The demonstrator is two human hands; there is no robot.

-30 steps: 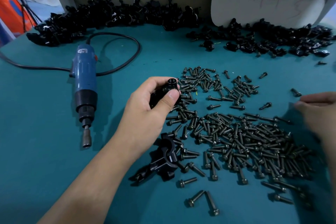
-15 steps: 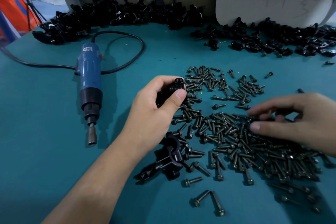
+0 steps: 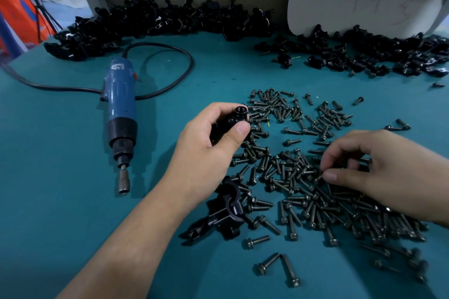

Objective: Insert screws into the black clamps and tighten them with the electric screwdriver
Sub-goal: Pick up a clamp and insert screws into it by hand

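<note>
Black clamp (image 3: 232, 120) sits pinched in the left hand (image 3: 206, 153), thumb pressed against its side and fingers curled behind it, the threaded socket facing up. It is held above the left fringe of the screws (image 3: 286, 177) strewn across the tabletop (image 3: 60, 201). The right hand (image 3: 381, 172) reaches in from the right edge, palm down, fingers bent into the pile. Thumb and forefinger almost meet over one screw, though whether they truly grip it cannot be told.

Half a second ago that hand lay flatter with longer fingers; now it has curled down and shifted further into the heap, while the left hand stays as it was.

Just beside the left wrist lie more loose clamps (image 3: 226, 211). The electric screwdriver (image 3: 121, 114) lies untouched well to the left, bit towards the near edge. Clamp heaps (image 3: 158, 19) line the far edge.
</note>
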